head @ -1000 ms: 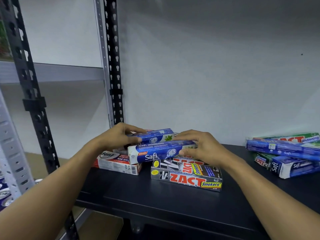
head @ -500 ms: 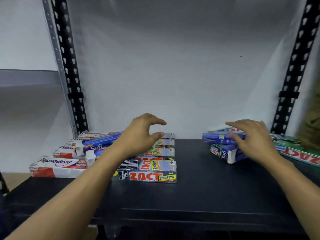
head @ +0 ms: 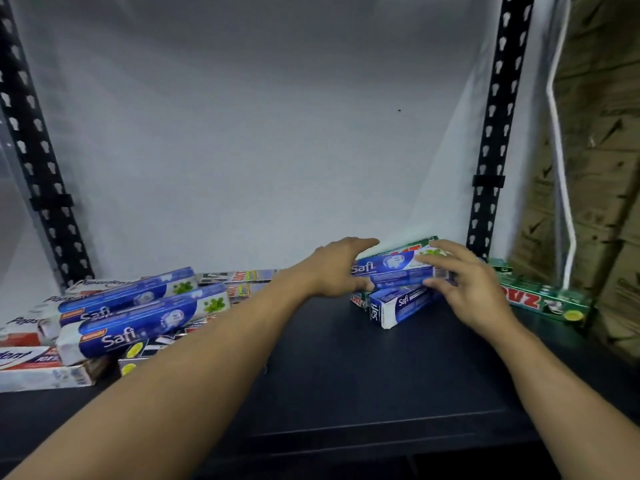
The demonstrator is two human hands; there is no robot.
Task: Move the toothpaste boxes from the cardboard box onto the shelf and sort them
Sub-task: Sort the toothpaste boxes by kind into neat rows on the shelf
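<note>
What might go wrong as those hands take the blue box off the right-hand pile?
The top Safi box, between the left hand and right hand, rests on a skewed Safi box; lifting it may drag that one along. The left pile is loosely stacked beside the left forearm, so a sweep across could topple it.
</note>
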